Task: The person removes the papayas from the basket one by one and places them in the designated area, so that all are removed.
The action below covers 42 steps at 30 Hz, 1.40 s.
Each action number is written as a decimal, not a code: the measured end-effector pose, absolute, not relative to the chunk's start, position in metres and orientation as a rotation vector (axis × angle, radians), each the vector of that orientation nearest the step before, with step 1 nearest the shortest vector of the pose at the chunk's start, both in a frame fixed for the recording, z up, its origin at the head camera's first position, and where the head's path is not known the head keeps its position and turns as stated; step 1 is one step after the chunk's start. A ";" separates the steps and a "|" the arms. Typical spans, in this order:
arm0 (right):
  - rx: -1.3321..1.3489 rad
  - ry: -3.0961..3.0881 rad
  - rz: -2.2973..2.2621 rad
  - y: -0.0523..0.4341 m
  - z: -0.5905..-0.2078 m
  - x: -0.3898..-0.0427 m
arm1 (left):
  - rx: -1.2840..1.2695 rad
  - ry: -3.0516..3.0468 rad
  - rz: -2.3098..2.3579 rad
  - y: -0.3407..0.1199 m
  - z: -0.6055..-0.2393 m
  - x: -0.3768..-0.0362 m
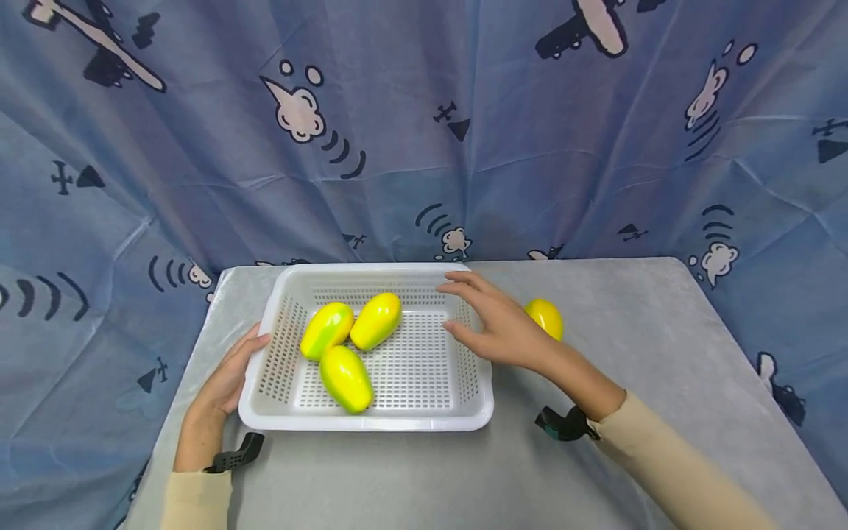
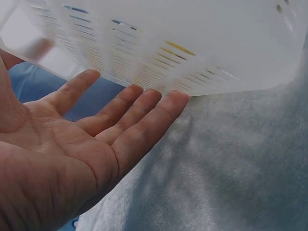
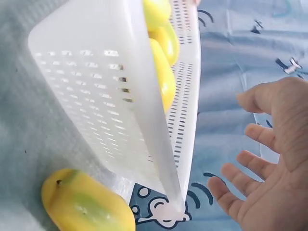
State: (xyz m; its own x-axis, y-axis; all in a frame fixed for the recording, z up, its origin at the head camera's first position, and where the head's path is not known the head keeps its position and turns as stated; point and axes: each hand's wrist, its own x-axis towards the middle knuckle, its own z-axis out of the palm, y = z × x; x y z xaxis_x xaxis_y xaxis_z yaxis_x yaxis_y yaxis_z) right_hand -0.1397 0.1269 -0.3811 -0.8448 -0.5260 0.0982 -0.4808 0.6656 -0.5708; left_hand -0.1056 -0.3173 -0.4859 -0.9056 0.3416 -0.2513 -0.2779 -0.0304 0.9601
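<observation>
A white perforated plastic basket (image 1: 371,425) sits on a grey-covered desk (image 1: 629,331). Inside, toward its left half, three yellow-green mangoes lie clustered: one at the left (image 1: 327,330), one beside it toward the back (image 1: 376,322), and one nearer the front (image 1: 347,379). A fourth mango (image 1: 545,319) rests on the desk, outside the basket's right end, partly hidden by the right arm. The person's left hand (image 1: 232,372) holds the basket's left side, its grip light, thumb over the rim and fairly straight fingers against the outside. The right hand (image 1: 493,322) hovers above the basket's right end, its grip loose, fingers spread, holding nothing. Behind hangs a blue curtain (image 1: 397,110) printed with airplanes and clouds.
</observation>
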 end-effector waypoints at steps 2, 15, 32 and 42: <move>-0.896 2.793 -0.879 0.123 -0.379 -0.142 | 0.066 1.842 1.983 -0.317 -0.486 -0.106; -1.106 2.726 -0.787 0.102 -0.378 -0.161 | 0.071 1.856 1.973 -0.318 -0.488 -0.107; -1.318 2.708 -0.482 0.067 -0.371 -0.177 | 0.082 1.846 1.984 -0.318 -0.488 -0.107; -1.356 2.666 -0.368 0.046 -0.384 -0.184 | 0.080 1.834 1.988 -0.318 -0.488 -0.108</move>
State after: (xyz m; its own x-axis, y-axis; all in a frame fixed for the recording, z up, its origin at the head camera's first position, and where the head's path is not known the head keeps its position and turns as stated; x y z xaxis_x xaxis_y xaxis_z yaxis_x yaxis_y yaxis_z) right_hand -0.1839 0.0461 -0.3837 -0.5889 -0.8082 -0.0032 -0.7771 0.5672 -0.2727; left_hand -0.1077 -0.3177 -0.4880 -0.9049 0.3481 -0.2447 -0.2718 -0.0304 0.9619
